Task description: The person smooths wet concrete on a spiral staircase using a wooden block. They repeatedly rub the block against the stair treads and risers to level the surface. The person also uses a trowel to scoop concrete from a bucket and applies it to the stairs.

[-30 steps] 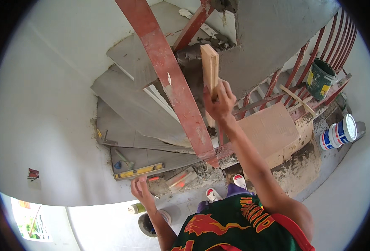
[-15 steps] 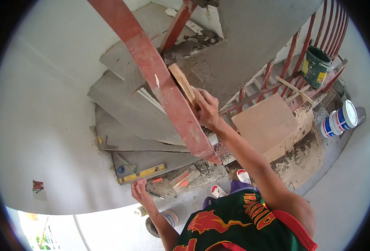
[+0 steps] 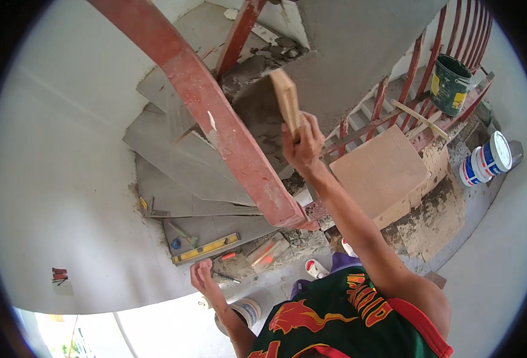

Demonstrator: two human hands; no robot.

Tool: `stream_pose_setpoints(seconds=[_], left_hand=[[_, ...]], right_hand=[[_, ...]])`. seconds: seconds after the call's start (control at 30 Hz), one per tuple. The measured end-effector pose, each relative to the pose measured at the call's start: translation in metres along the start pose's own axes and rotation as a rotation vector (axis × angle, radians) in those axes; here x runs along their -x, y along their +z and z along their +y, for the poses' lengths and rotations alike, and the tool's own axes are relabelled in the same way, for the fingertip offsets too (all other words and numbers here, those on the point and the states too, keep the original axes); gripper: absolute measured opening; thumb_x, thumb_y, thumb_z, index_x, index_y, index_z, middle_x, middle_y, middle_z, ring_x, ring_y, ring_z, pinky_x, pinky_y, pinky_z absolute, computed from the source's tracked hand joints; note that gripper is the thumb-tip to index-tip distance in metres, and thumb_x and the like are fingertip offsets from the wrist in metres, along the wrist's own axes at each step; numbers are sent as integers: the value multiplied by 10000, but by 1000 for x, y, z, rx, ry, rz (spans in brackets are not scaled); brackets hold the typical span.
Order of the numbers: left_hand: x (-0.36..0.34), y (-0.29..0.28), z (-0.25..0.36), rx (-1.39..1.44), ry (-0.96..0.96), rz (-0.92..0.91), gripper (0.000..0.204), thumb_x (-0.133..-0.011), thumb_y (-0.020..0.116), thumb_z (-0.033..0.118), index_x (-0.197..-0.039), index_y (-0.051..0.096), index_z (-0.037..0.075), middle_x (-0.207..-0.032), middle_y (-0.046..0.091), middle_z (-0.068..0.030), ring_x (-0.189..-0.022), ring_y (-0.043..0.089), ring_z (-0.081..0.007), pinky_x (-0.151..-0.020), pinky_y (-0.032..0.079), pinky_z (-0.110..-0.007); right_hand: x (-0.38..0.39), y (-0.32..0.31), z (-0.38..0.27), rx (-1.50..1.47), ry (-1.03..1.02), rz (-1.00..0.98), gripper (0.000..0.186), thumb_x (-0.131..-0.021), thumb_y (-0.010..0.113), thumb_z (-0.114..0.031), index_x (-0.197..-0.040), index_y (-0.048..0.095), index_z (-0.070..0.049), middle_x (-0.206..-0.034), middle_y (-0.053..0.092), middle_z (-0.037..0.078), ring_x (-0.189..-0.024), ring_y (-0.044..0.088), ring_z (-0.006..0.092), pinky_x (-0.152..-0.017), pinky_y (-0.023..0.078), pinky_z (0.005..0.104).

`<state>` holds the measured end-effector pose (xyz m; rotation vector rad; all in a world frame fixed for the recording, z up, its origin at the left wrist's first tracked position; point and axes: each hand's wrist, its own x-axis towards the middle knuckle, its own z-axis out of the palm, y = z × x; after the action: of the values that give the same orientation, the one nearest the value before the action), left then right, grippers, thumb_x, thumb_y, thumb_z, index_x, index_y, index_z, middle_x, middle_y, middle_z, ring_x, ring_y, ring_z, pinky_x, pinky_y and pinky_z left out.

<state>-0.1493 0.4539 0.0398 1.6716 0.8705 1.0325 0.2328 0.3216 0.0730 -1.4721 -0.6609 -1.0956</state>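
My right hand [image 3: 304, 146] is closed round a short wooden board [image 3: 286, 98], tilted with its far end away from me. The board is over a patch of rough grey mortar [image 3: 257, 107] beside the smooth grey slab [image 3: 359, 53]; I cannot tell whether it touches. My left hand [image 3: 202, 275] hangs lower left with its fingers loosely bent and apart, nothing visible in it. Nearest to it are a yellow spirit level [image 3: 207, 248] on the lowest stair tread and an orange-handled tool [image 3: 228, 256].
A red metal stair beam [image 3: 207, 119] crosses left of my right hand. Grey winding treads [image 3: 186, 167] lie beyond it. At right are a cardboard-coloured flat panel [image 3: 383, 173], a dark green bucket [image 3: 450, 86] and white-and-blue tubs [image 3: 487, 161]. Another bucket [image 3: 245, 311] stands below my left hand.
My right hand has moved the wooden board right, away from the red beam and over the mortar. My left hand stays in nearly the same place. The view has shifted slightly.
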Motion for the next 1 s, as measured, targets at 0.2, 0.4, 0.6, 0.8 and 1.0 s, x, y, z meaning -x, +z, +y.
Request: stream_pose_setpoints(seconds=[0.2,0.4,0.6,0.8,1.0], left_hand=[[-19,33,21,-2,68,-88,243,-937,603,221,-922,567,-18,-875,624,-97,-852,576,-164,-839,460,-301],[-11,17,24,-83,76,-70,225,-937,605,197,-936,562,-24,-877,616,-93,-849,567,-155,-813,453,-293],[-4,-3,9,-15,6,-50,215,-931,608,185,-950,570,-26,-883,621,-86,-837,559,-140,-812,449,-285],[-14,8,11,-58,74,-79,219,-929,617,190,-967,584,-23,-885,622,-78,-827,557,-127,-792,445,-257],[-6,2,-7,39,35,-57,209,-929,623,181,-971,590,-21,-886,630,-75,-841,562,-114,-789,442,-240]], right_hand=[[41,5,5,-139,-117,-141,368,-827,667,-81,-1153,546,42,-920,593,204,-672,601,340,-524,498,400],[-39,-8,5,29,133,-44,297,-849,635,-66,-1076,492,61,-919,556,230,-690,597,383,-523,488,423],[-1,6,-15,42,-19,-125,402,-818,652,-57,-1151,459,60,-986,558,223,-721,609,349,-559,511,400],[10,-3,-2,-93,-46,-315,344,-895,599,-79,-1137,397,57,-1001,543,258,-659,597,386,-518,476,448],[-33,-1,-20,18,-7,-189,345,-886,598,-78,-1126,396,68,-965,533,258,-644,590,391,-497,468,458]])
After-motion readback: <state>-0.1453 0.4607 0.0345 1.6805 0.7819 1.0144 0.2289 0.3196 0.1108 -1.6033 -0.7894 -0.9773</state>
